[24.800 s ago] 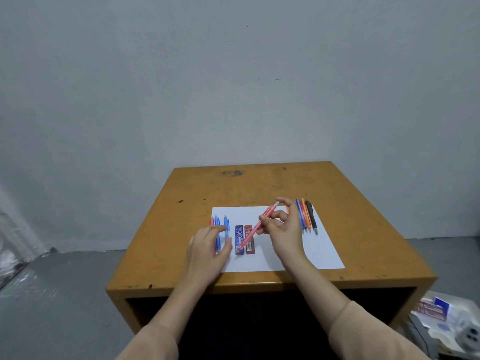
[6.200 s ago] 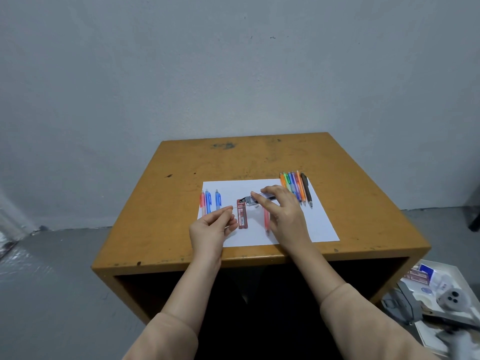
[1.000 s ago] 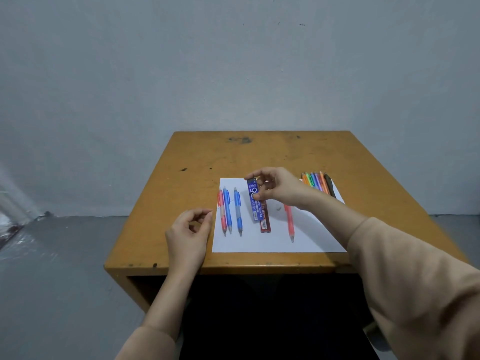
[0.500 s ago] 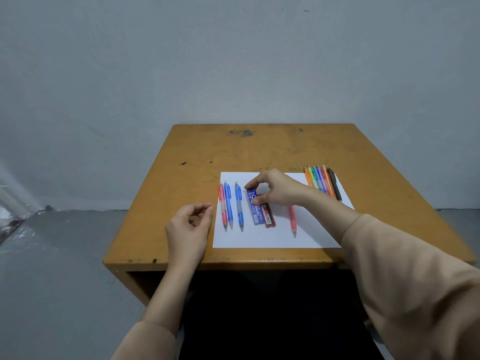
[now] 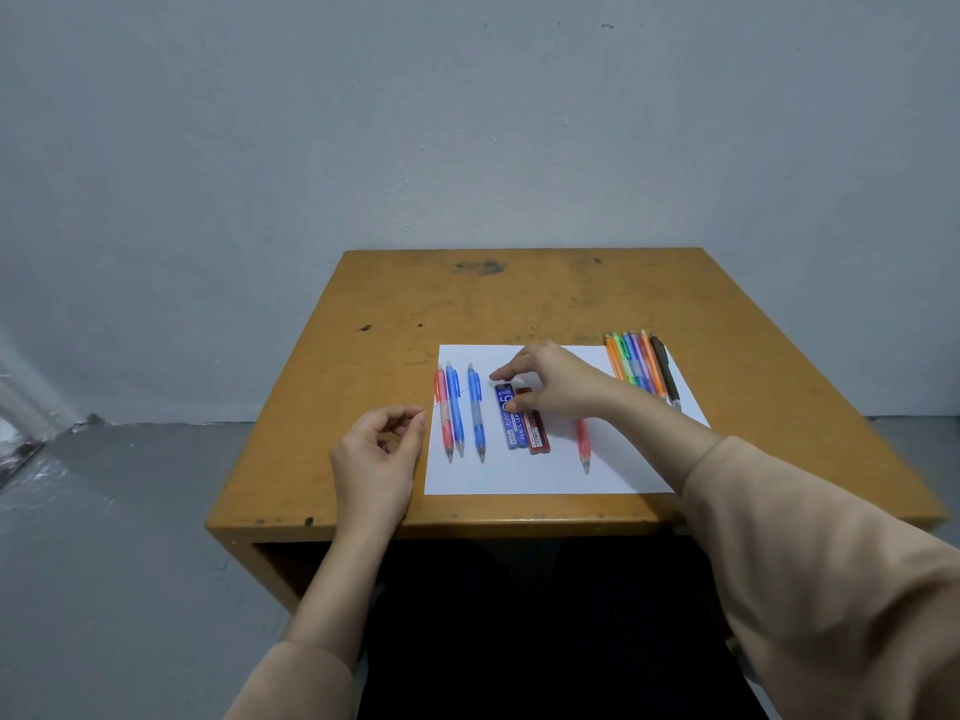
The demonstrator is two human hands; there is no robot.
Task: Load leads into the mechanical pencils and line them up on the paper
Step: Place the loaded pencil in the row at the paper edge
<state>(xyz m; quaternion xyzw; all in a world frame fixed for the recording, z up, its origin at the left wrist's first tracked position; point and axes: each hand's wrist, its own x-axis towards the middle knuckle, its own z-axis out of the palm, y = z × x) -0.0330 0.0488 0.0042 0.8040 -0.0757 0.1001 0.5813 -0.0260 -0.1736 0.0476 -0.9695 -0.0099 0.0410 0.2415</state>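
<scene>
A white paper (image 5: 519, 478) lies on the table. At its left, a red pencil (image 5: 444, 418) and two blue pencils (image 5: 475, 413) lie side by side. A blue lead case (image 5: 510, 426) lies flat beside a red lead case (image 5: 536, 431). My right hand (image 5: 553, 387) reaches over them, its thumb and forefinger pinching the far end of the blue case. My left hand (image 5: 379, 452) hovers left of the paper and pinches a thin lead (image 5: 449, 400) that points toward the pencils. A pink pencil (image 5: 583, 444) lies partly hidden under my right wrist.
Several coloured pencils (image 5: 639, 363) lie bunched at the paper's far right corner. The orange wooden table (image 5: 467, 304) stands against a grey wall; its front edge is just past my left wrist. Grey floor lies on the left.
My right hand has lowered the blue lead case from above the paper until it lies beside the red case. My left hand keeps pinching the lead in the same spot.
</scene>
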